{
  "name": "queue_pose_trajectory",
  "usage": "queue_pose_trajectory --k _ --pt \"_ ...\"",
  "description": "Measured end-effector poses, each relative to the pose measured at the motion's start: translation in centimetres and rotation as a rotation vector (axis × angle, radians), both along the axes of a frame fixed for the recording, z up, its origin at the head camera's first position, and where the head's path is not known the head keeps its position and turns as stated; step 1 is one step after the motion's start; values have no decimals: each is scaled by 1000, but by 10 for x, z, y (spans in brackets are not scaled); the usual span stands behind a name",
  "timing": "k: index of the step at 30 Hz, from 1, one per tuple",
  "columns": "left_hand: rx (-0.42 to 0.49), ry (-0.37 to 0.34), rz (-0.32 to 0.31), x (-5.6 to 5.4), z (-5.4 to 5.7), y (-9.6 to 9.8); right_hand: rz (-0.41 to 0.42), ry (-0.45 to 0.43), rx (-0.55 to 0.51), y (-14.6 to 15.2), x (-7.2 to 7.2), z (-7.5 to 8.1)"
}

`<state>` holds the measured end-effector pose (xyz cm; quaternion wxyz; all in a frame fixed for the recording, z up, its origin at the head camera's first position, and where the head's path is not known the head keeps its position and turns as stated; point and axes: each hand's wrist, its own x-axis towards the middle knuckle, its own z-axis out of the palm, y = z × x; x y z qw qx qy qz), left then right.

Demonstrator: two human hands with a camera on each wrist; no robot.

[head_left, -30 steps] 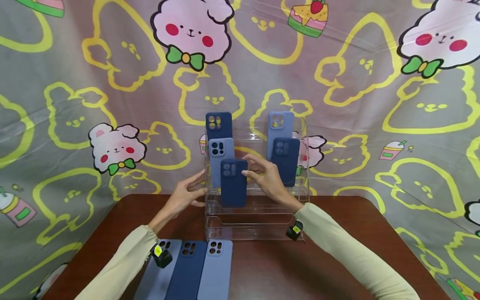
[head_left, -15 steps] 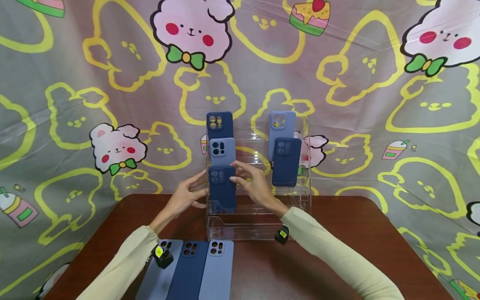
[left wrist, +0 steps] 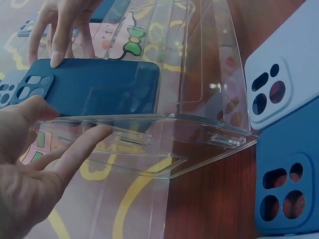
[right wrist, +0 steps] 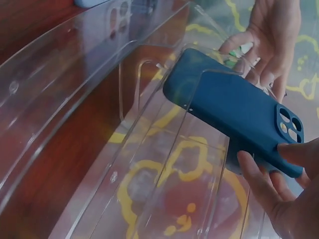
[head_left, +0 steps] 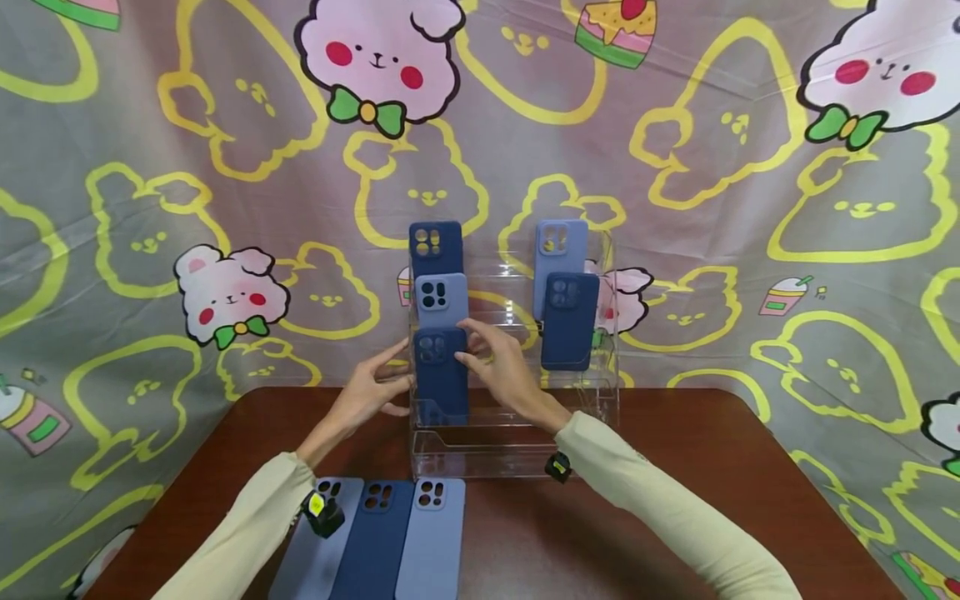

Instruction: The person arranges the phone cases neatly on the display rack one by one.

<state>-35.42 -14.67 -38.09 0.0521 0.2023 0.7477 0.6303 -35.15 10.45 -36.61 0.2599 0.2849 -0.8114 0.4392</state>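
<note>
My right hand [head_left: 506,367] pinches the upper right edge of a dark blue phone case [head_left: 441,379], thumb on its back in the right wrist view. The case [right wrist: 232,107] stands in the left of a lower tier of the clear acrylic stand [head_left: 510,462]. At the stand's left side is my left hand [head_left: 367,392], fingers spread along the side wall; the left wrist view shows its thumb near the case [left wrist: 104,87]. Just behind, a light blue phone case [head_left: 442,296] is partly covered by the dark one.
Higher at left stands another dark blue case [head_left: 435,250]. At right are a light blue case [head_left: 561,242] and a dark blue case [head_left: 570,321]. Three more cases, including a dark blue one [head_left: 375,542], lie on the brown table [head_left: 600,533]. A patterned cloth [head_left: 675,275] hangs behind.
My right hand has moved the dark blue case left and slightly down into the tier, in front of the light blue one. The left hand has stayed at the stand's side.
</note>
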Motion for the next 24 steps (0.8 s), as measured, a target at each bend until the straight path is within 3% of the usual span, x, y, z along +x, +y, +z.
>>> queue_pose_trajectory --k 3,15,24 --pt "-4 13 6 0 0 1 -16 33 25 -1 1 -3" --pt "-7 22 7 2 -6 4 -78 13 119 13 19 -16" --pt "19 39 0 3 -6 2 -127 175 265 31 39 -24"
